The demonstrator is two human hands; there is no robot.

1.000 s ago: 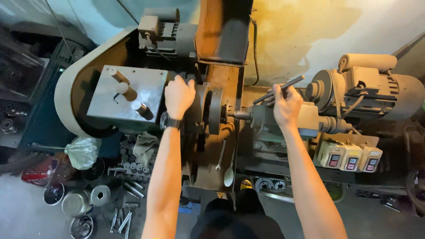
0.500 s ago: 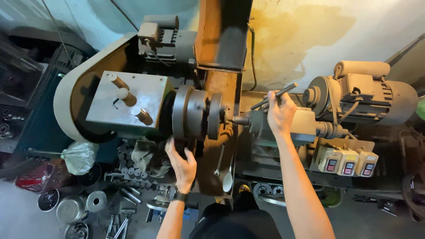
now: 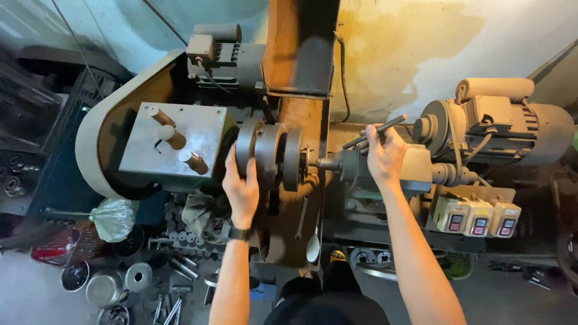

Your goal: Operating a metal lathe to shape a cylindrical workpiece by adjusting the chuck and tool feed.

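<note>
Left hand (image 3: 242, 188) pressed flat on the near rim of the round lathe chuck (image 3: 269, 154), fingers spread over the dark metal, palm touching, grasping the rim from below; dark watch (image 3: 239, 233) on the wrist. Right hand (image 3: 385, 157) clenched around the base of a long dark lever handle (image 3: 374, 132), which slants up and to the right, above the tailstock body (image 3: 415, 170). Chuck at the middle of the machine, upright on its spindle, just right of the grey gearbox cover (image 3: 180, 129) with three stubby knobs (image 3: 173, 137). Short shaft (image 3: 327, 163) between chuck and tailstock, touching both ends as far as can be told. Rust-brown column (image 3: 299, 48) rising on the far side, directly behind the chuck. Small motor (image 3: 224, 53) at the far left of the column; larger beige motor (image 3: 509, 120) at the far right, well apart from the chuck. Three cream switch boxes (image 3: 478, 216) with red buttons in a row just right of the right forearm, nearer than the big motor. Curved belt guard (image 3: 96, 129) wrapping the left side of the gearbox. On the floor at the near left: clear plastic bag (image 3: 112, 218), metal bowls (image 3: 105, 287), scattered sockets and bolts (image 3: 180, 241), hammers (image 3: 171, 307). Pale stained wall (image 3: 421, 42) on the far side.
</note>
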